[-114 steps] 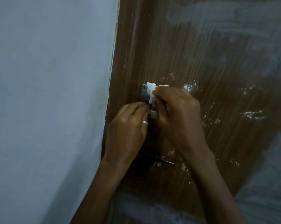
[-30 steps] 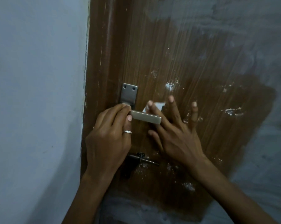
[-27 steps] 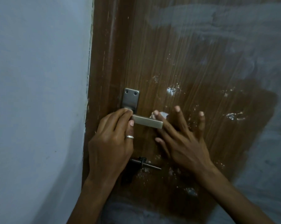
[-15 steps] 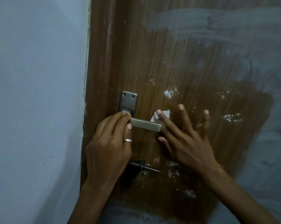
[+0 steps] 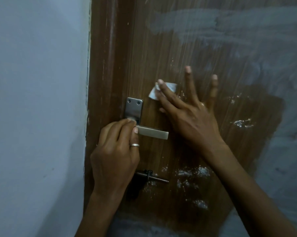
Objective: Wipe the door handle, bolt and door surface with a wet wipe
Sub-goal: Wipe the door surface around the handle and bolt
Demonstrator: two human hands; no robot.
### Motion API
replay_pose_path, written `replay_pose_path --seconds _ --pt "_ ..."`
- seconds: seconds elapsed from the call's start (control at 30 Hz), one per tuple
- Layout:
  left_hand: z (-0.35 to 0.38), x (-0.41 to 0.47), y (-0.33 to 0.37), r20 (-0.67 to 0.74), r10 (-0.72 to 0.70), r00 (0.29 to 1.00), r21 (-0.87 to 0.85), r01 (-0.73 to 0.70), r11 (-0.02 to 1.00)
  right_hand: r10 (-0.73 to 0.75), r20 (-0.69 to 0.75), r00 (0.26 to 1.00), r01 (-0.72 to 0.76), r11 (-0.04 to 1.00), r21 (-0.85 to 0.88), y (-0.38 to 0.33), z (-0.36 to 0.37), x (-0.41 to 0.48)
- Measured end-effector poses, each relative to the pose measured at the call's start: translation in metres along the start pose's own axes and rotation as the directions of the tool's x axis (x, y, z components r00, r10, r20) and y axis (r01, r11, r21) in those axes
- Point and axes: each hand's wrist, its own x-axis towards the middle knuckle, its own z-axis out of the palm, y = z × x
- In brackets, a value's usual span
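A brown wooden door (image 5: 204, 48) fills the right of the view, dusty grey at its top and right and darker where it is damp. My right hand (image 5: 187, 113) lies flat on it with fingers spread, pressing a small white wet wipe (image 5: 154, 93) against the wood just above and right of the handle. My left hand (image 5: 117, 151), a ring on one finger, grips the base of the metal lever handle (image 5: 154, 133) below its screw plate (image 5: 134, 108). A dark bolt (image 5: 154, 177) sits lower, partly hidden by my left hand.
A pale blue-grey wall (image 5: 38, 108) takes up the left side and meets the door frame (image 5: 103, 65). White crumbs of residue (image 5: 193, 173) dot the door near the bolt and at the right (image 5: 241, 123).
My right hand has slid the wipe from beside the handle's tip up the door to above the handle. My left hand keeps its grip on the handle.
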Motion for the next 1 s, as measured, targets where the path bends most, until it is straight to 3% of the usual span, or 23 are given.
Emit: replay_pose_path --seconds 0.13,0.23,0.37,0.53,0.67,0.87,1.0 --pt "0.001 0.007 0.002 -0.014 -0.008 1.000 0.004 0.008 1.000 0.214 -0.098 0.972 -0.209 0.976 0.064 0.006 0.002 -0.039" --pt "-0.001 0.014 0.005 -0.002 0.010 1.000 0.019 -0.010 1.000 0.364 -0.249 0.898 -0.328 0.929 0.173 -0.011 0.006 -0.034" --pt "-0.005 0.021 0.003 0.023 0.042 0.999 0.037 -0.043 0.998 0.460 -0.334 0.822 -0.325 0.862 0.388 -0.031 0.001 -0.007" --pt "-0.008 0.023 0.004 0.035 0.007 0.999 0.055 -0.009 0.998 0.431 -0.271 0.861 -0.228 0.802 0.552 -0.058 -0.017 0.045" --pt "-0.008 0.022 0.006 0.039 -0.010 0.999 0.050 0.008 0.999 0.357 -0.202 0.912 -0.197 0.813 0.548 -0.050 -0.023 0.040" --pt "-0.004 0.022 0.006 0.041 -0.014 0.999 0.008 0.013 1.000 0.689 -0.151 0.709 -0.491 0.636 0.596 -0.009 -0.015 -0.036" --pt "-0.002 0.022 0.005 0.044 -0.032 0.999 0.004 0.032 0.999 0.617 -0.184 0.765 -0.393 0.674 0.625 -0.034 -0.024 0.017"
